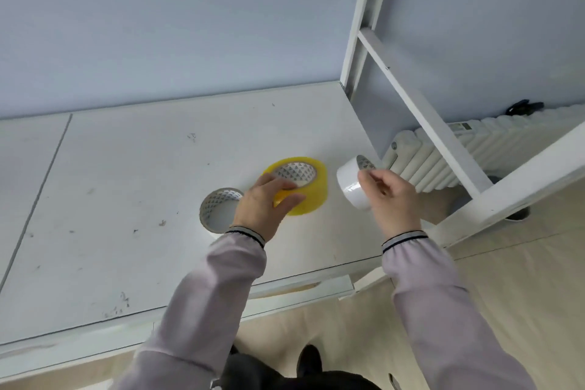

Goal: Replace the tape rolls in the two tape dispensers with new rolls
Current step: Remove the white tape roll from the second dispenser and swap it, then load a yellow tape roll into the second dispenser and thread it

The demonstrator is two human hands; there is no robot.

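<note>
A thick yellow tape roll [311, 190] lies flat on the white desk [126, 199], near its right end. My left hand [266, 206] grips this roll from the near side, fingers over its rim and into the core. A thin, nearly used-up roll [215, 209] with a patterned cardboard core lies flat just left of that hand. My right hand [391, 196] holds a white tape roll [349, 182] on edge in the air above the desk's right end. No tape dispenser is in view.
A white ladder frame [421, 111] rises at the desk's right end. Behind it a white radiator [443, 158] stands against the blue wall. The desk's front edge runs along the bottom left, with beige floor below.
</note>
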